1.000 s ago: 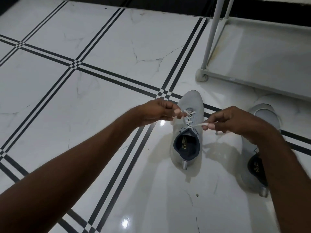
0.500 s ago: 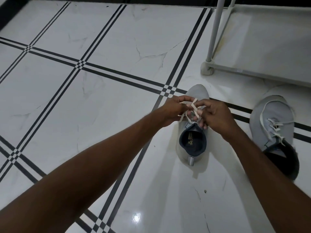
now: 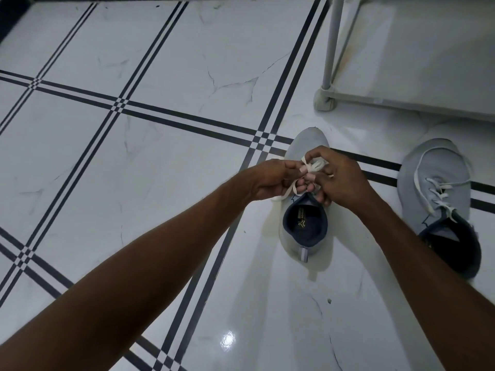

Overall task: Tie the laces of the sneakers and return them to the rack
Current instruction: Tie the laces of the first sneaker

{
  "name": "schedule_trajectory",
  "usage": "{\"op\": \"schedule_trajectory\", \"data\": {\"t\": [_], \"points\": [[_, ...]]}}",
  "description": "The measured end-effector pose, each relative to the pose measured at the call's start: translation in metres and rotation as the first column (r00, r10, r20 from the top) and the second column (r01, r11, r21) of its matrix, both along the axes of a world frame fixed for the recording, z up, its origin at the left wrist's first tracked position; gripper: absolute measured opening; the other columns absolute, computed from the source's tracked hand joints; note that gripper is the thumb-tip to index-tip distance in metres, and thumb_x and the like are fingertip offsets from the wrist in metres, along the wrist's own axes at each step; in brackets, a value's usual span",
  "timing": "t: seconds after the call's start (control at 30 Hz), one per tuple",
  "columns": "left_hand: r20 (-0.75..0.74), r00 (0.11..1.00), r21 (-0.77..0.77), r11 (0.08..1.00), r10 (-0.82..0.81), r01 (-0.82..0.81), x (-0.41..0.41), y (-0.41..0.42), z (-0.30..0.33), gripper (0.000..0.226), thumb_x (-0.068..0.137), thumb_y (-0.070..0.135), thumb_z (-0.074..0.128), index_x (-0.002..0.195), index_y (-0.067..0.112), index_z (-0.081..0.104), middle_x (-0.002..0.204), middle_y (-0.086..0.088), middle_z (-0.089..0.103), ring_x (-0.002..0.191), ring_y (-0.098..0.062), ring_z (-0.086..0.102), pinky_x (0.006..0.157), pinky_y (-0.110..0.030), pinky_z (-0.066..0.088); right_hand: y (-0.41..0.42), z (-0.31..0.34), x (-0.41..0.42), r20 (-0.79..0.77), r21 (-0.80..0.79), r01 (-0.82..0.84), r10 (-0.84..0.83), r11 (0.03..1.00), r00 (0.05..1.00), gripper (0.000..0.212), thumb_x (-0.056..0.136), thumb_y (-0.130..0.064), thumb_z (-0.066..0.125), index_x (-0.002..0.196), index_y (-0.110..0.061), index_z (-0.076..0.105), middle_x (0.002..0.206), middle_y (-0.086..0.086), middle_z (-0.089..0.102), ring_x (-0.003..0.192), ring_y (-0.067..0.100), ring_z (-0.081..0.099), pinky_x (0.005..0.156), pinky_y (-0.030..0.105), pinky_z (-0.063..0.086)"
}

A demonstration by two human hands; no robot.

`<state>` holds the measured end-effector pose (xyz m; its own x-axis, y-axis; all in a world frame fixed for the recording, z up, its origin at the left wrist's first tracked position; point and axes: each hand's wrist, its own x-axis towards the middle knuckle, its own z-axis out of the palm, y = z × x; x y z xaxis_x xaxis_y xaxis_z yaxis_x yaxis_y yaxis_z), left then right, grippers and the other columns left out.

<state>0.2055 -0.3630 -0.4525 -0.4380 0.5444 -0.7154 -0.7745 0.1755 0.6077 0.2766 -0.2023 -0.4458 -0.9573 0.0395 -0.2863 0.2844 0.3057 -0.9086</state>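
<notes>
Home entryway: glossy tiled floor (image 3: 160,183), shoe rack (image 3: 332,49).

— Open floor (image 3: 134,162) from seven round to twelve o'clock of the near sneaker (image 3: 305,236); nothing standing there.
— And toward one o'clock?
— Blocked by the rack (image 3: 328,46): upright post, foot (image 3: 323,101) on the tiles, low rail running off to three o'clock.
— Three o'clock itself?
— Second sneaker (image 3: 439,183), loose laces (image 3: 439,188) spread across its top; narrow strip of bare tile between the pair.
— Straight above the near one?
— Crowded: left hand (image 3: 270,179) and right hand (image 3: 340,180) close together over the tongue, pinching white lace (image 3: 310,167), forearms slanting in from seven and five o'clock.
</notes>
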Motion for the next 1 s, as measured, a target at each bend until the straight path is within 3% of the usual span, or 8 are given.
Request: {"op": "schedule_trajectory", "data": {"t": [0.3, 0.43, 0.5, 0.57, 0.63, 0.73, 0.83, 1.0], "points": [[-0.095, 0.995, 0.016, 1.000, 0.019, -0.018, 0.006, 0.003, 0.000, 0.021, 0.099, 0.017, 0.053, 0.111, 0.003, 0.064, 0.086, -0.009, 0.061, 0.061, -0.009, 0.055, 0.058, -0.020, 0.053, 0.012, -0.019, 0.004, 0.178, -0.305, 0.109, -0.056, 0.946, 0.982, 0.025, 0.092, -0.002, 0.063, 0.110, -0.009, 0.048, 0.056, -0.001, 0.066, 0.044, 0.012, 0.053, 0.042, 0.023, 0.045], [-0.286, 0.943, -0.129, 0.982, -0.170, 0.137, 0.003, -0.002, 0.010, 0.016, 0.092, 0.020, 0.064, 0.094, 0.006, 0.070, 0.078, -0.005, 0.070, 0.065, -0.011, 0.060, 0.067, -0.024, 0.053, 0.011, -0.023, 0.000, 0.263, -0.350, 0.189, -0.098, 0.918, 0.960, 0.021, 0.089, 0.002, 0.063, 0.103, -0.010, 0.053, 0.057, 0.006, 0.059, 0.046, 0.015, 0.050, 0.043, 0.022, 0.044], [-0.507, 0.797, -0.310, 0.932, -0.328, 0.186, 0.000, -0.003, 0.016, 0.017, 0.084, 0.016, 0.073, 0.090, 0.000, 0.072, 0.076, -0.011, 0.071, 0.067, -0.012, 0.063, 0.068, -0.023, 0.054, 0.011, -0.023, 0.000, 0.299, -0.374, 0.211, -0.098, 0.903, 0.949, 0.016, 0.089, 0.002, 0.061, 0.099, -0.011, 0.057, 0.065, 0.013, 0.059, 0.049, 0.017, 0.050, 0.043, 0.023, 0.044], [-0.697, 0.533, -0.493, 0.860, -0.480, 0.129, 0.002, -0.001, 0.019, 0.011, 0.077, 0.012, 0.077, 0.085, 0.005, 0.076, 0.076, -0.008, 0.075, 0.066, -0.008, 0.065, 0.065, -0.019, 0.052, 0.011, -0.021, -0.001, 0.306, -0.389, 0.209, -0.088, 0.898, 0.948, 0.008, 0.094, -0.004, 0.057, 0.097, -0.011, 0.060, 0.062, 0.008, 0.064, 0.048, 0.015, 0.051, 0.043, 0.022, 0.045], [-0.766, 0.278, -0.603, 0.798, -0.580, 0.003, 0.011, 0.005, 0.017, 0.005, 0.074, 0.016, 0.075, 0.079, 0.013, 0.075, 0.074, 0.001, 0.074, 0.065, -0.009, 0.064, 0.059, -0.022, 0.048, 0.011, -0.020, -0.002, 0.310, -0.385, 0.182, -0.059, 0.905, 0.949, 0.013, 0.099, -0.006, 0.052, 0.103, -0.009, 0.064, 0.056, 0.001, 0.067, 0.046, 0.012, 0.053, 0.043, 0.021, 0.046], [-0.773, 0.083, -0.633, 0.758, -0.628, -0.158, 0.025, 0.013, 0.008, 0.008, 0.076, 0.021, 0.066, 0.074, 0.014, 0.066, 0.071, 0.002, 0.066, 0.063, -0.018, 0.060, 0.055, -0.033, 0.045, 0.015, -0.019, -0.005, 0.348, -0.397, 0.092, 0.057, 0.913, 0.936, 0.028, 0.097, 0.001, 0.048, 0.113, -0.013, 0.067, 0.067, 0.004, 0.071, 0.049, 0.011, 0.053, 0.045, 0.020, 0.046], [-0.821, 0.169, -0.570, 0.794, -0.545, -0.210, 0.033, 0.017, 0.004, 0.004, 0.076, 0.019, 0.064, 0.077, 0.016, 0.066, 0.077, 0.000, 0.068, 0.068, -0.018, 0.060, 0.060, -0.036, 0.048, 0.019, -0.018, -0.004, 0.361, -0.408, 0.044, 0.117, 0.912, 0.925, 0.030, 0.095, 0.005, 0.049, 0.108, -0.012, 0.070, 0.067, 0.002, 0.072, 0.050, 0.008, 0.056, 0.048, 0.018, 0.050], [-0.795, 0.347, -0.562, 0.820, -0.498, -0.112, 0.024, -0.004, 0.017, 0.005, 0.076, 0.013, 0.076, 0.078, 0.008, 0.075, 0.080, -0.004, 0.076, 0.067, -0.007, 0.064, 0.067, -0.020, 0.051, 0.021, -0.029, 0.006, 0.250, -0.222, 0.194, -0.136, 0.956, 0.959, 0.008, 0.092, 0.001, 0.062, 0.089, 0.001, 0.070, 0.066, 0.013, 0.068, 0.048, 0.015, 0.062, 0.050, 0.023, 0.058]]}}
